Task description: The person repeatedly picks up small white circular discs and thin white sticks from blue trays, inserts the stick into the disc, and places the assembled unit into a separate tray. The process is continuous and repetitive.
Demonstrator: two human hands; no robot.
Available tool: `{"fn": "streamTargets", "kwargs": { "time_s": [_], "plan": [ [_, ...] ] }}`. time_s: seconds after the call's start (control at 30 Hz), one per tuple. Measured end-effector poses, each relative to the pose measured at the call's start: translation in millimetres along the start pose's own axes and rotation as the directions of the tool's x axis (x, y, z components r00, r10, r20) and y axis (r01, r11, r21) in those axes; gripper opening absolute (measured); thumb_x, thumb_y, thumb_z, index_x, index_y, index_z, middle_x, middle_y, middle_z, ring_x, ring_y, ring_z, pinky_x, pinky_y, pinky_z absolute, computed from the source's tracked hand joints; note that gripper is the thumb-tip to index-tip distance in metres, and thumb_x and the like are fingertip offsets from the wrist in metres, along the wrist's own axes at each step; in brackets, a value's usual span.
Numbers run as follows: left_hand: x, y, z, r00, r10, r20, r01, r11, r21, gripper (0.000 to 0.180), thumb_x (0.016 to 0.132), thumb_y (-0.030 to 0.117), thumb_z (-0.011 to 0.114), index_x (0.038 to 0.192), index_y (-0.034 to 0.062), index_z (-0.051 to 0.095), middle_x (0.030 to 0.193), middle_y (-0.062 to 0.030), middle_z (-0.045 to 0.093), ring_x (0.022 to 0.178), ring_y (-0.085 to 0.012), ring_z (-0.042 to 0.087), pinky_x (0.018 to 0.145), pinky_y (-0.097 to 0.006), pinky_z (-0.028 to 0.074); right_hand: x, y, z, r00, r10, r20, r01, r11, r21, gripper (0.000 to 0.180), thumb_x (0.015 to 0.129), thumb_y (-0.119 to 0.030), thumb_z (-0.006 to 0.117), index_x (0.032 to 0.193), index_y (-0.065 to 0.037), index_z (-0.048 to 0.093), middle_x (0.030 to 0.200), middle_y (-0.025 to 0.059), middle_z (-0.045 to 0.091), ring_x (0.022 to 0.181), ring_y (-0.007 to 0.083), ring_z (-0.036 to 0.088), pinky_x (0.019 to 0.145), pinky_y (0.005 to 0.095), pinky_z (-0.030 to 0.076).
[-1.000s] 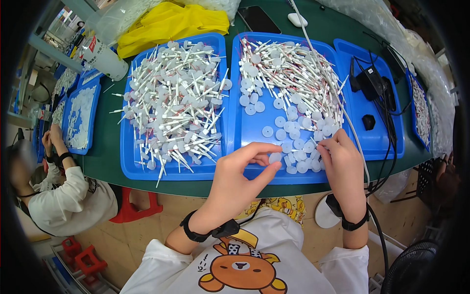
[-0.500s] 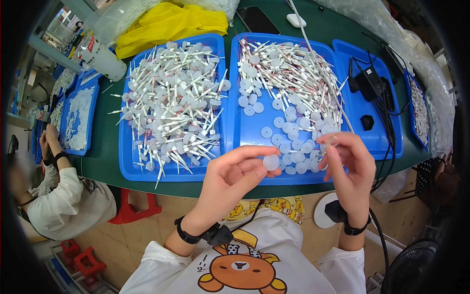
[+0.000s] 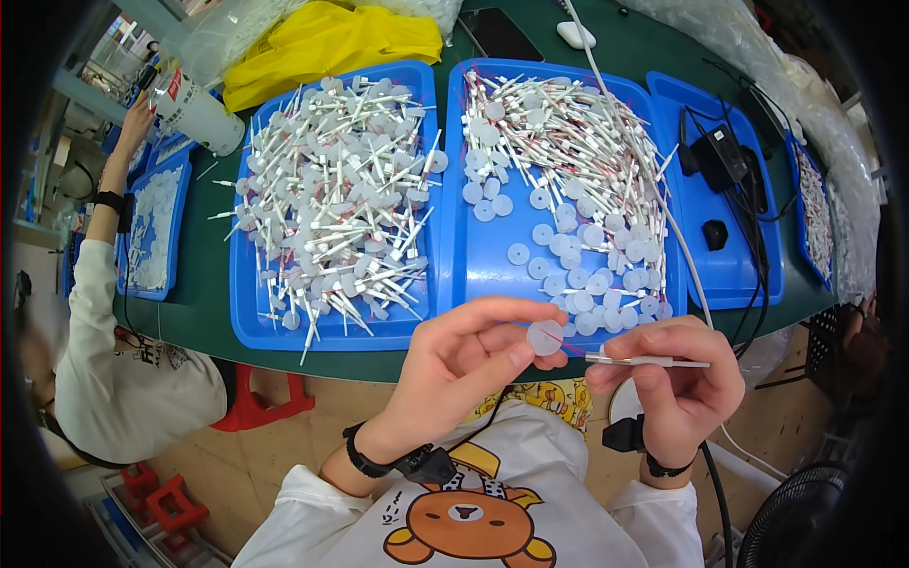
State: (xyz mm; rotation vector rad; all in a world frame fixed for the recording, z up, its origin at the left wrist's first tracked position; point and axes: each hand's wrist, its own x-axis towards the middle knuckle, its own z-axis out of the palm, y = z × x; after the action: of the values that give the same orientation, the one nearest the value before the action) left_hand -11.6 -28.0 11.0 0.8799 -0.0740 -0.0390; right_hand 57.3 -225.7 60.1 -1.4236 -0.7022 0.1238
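Observation:
My left hand (image 3: 464, 364) pinches a small white round disc (image 3: 544, 337) between thumb and fingertips, just in front of the table edge. My right hand (image 3: 677, 383) grips a thin white stick (image 3: 649, 361) held level, its tip pointing left toward the disc. Both hands hover below the middle blue tray (image 3: 492, 270), which holds several loose white discs and a heap of white sticks. A second blue tray (image 3: 244, 312) to the left is piled with sticks that have discs on them.
A third blue tray (image 3: 748, 284) at right holds a black adapter (image 3: 720, 156) and cables. A white cable (image 3: 663, 213) crosses the middle tray. Another person in a white sleeve (image 3: 99, 322) works at the left by more blue trays. A yellow cloth (image 3: 327, 43) lies at the back.
Both hands pulled back from the middle tray toward my body. My left hand now holds a disc up, and my right hand has turned its stick level toward it.

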Motion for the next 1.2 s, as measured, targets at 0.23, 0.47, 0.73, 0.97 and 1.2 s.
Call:
{"fn": "streamTargets", "kwargs": {
  "time_s": [0.23, 0.47, 0.73, 0.97, 1.2],
  "plan": [
    [0, -2, 1, 0.998, 0.056, -0.005, -0.056, 0.998, 0.016, 0.035, 0.098, -0.005, 0.051, 0.133, -0.0085, 0.051, 0.134, -0.0207, 0.057, 0.116, -0.0253, 0.063, 0.101, -0.037, 0.051, -2, -2, -1, 0.996, 0.085, -0.039, -0.079, 0.988, 0.135, 0.022, 0.089, 0.013, 0.061, 0.11, 0.012, 0.058, 0.1, 0.0264, 0.068, 0.084, 0.031, 0.074, 0.071, 0.0358, 0.064],
    [-2, 1, 1, 0.999, 0.032, -0.01, -0.032, 0.999, 0.038, 0.033, 0.096, -0.003, 0.054, 0.129, -0.0092, 0.054, 0.13, -0.0225, 0.058, 0.111, -0.0273, 0.065, 0.097, -0.039, 0.053, -1, -1, -1, 0.989, 0.119, -0.084, -0.108, 0.986, 0.129, 0.022, 0.09, 0.013, 0.06, 0.112, 0.011, 0.058, 0.101, 0.0257, 0.068, 0.085, 0.0311, 0.074, 0.072, 0.036, 0.064],
    [-2, 1, 10, 0.995, 0.023, -0.102, -0.015, 0.997, 0.076, 0.031, 0.093, -0.002, 0.058, 0.124, -0.0085, 0.059, 0.124, -0.0243, 0.06, 0.102, -0.0279, 0.067, 0.092, -0.04, 0.054, 1, 4, -3, 0.993, 0.051, -0.104, -0.052, 0.999, -0.011, 0.021, 0.087, 0.013, 0.064, 0.108, 0.01, 0.063, 0.1, 0.0239, 0.07, 0.083, 0.0274, 0.073, 0.071, 0.0335, 0.062],
    [1, -1, -1, 0.996, 0.093, 0.007, -0.093, 0.989, 0.115, 0.034, 0.092, -0.014, 0.055, 0.126, -0.0102, 0.057, 0.13, -0.0193, 0.056, 0.116, -0.0245, 0.062, 0.102, -0.038, 0.052, 9, -3, -10, 0.996, -0.034, 0.079, 0.052, 0.97, -0.237, 0.02, 0.077, 0.011, 0.072, 0.096, 0.007, 0.069, 0.095, 0.0223, 0.072, 0.082, 0.0279, 0.073, 0.071, 0.0334, 0.062],
    [3, 1, 5, 0.994, 0.052, -0.095, -0.04, 0.992, 0.123, 0.034, 0.093, -0.012, 0.057, 0.127, -0.0085, 0.058, 0.125, -0.0153, 0.059, 0.113, -0.0197, 0.061, 0.099, -0.035, 0.053, 11, 0, -13, 0.973, -0.103, 0.206, 0.161, 0.945, -0.286, 0.018, 0.076, 0.008, 0.071, 0.094, 0.007, 0.069, 0.093, 0.0244, 0.071, 0.081, 0.0309, 0.073, 0.068, 0.0354, 0.063]
  ]
}}
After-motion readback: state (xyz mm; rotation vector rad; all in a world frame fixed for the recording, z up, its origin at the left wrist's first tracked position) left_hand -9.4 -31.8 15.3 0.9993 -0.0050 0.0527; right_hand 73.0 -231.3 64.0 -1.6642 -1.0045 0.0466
